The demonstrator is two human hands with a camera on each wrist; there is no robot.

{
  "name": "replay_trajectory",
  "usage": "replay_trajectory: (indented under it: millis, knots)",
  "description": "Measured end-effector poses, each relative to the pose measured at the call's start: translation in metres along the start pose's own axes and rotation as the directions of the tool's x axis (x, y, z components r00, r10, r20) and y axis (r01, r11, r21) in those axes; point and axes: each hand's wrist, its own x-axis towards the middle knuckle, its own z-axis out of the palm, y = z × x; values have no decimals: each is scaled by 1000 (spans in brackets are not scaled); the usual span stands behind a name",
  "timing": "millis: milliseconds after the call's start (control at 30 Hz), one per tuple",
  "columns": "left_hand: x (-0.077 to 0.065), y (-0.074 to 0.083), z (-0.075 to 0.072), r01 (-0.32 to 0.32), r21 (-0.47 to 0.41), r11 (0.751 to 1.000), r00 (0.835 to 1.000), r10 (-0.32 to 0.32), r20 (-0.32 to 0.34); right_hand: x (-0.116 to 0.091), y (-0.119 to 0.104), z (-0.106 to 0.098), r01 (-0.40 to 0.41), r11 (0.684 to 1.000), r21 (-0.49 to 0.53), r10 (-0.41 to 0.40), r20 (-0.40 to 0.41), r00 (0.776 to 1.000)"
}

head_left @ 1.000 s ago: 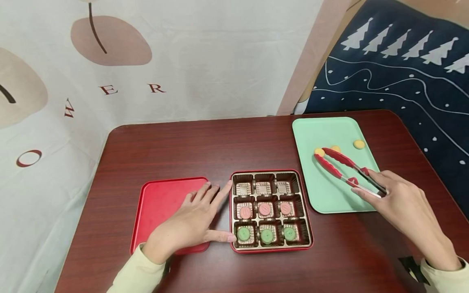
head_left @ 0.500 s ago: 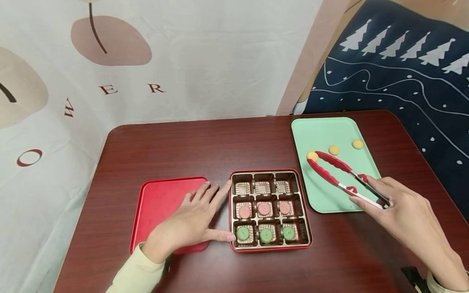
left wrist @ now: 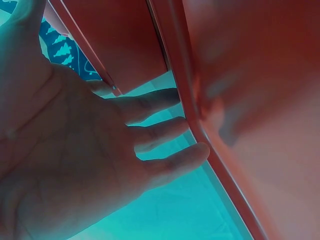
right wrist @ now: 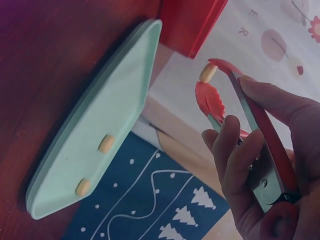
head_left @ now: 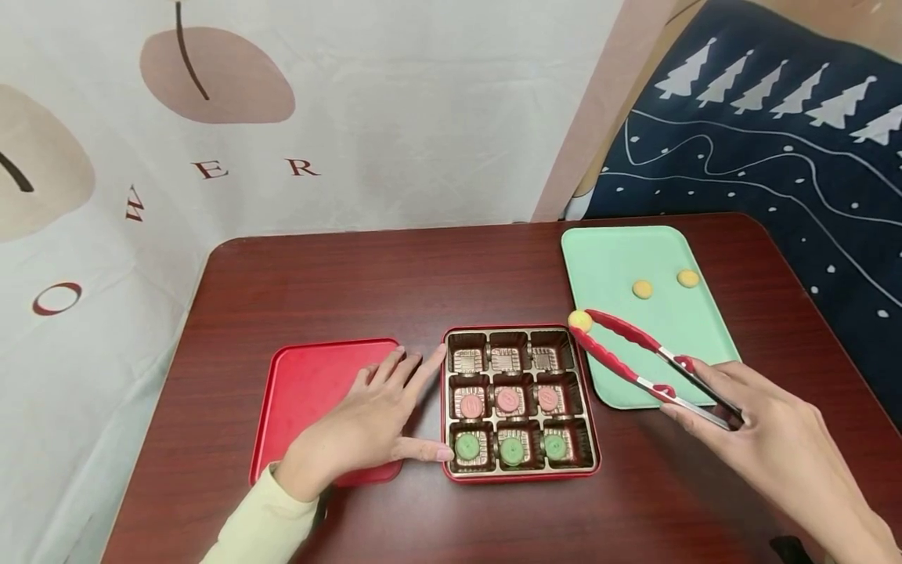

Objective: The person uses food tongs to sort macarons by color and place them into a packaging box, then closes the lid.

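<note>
At the right of the frame, the right hand (head_left: 771, 427) grips a pair of tongs (head_left: 623, 370) with red heads and metal arms. Between the tong tips is a round yellow piece (head_left: 580, 320), held just right of the frame's centre, by the box's upper right corner and the tray's left edge. In the right wrist view the piece appears edge-on, pinched between both tips.

The left hand (head_left: 366, 435), at lower left of centre, is free of any hold, its fingers spread and fairly straight. Its thumb and index fingertips lie at the left edge of the red box (head_left: 521, 475); the rest of the hand is over a red lid (head_left: 310, 384). The left wrist view is too dark and tinted to tell which fingers touch.

The box sits at lower centre, its insert divided into nine compartments. Three pink pieces (head_left: 507, 401) lie in the middle row and three green pieces (head_left: 511, 451) in the bottom row, one per compartment. On the mint green tray (head_left: 599, 258), at upper right, two more yellow pieces (head_left: 642, 290) lie apart.

Everything stands on a dark reddish counter (head_left: 395, 282). A pale printed cloth (head_left: 423, 117) fills the upper left, and a navy cloth (head_left: 747, 157) with white trees the upper right.
</note>
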Motion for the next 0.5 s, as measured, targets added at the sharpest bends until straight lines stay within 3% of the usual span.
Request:
replay_trajectory:
  millis: [500]
  knots:
    - [0,1,1,-9,14,1000,1000,9,-15,-13,-18,6,73,997,5,-73,33,997]
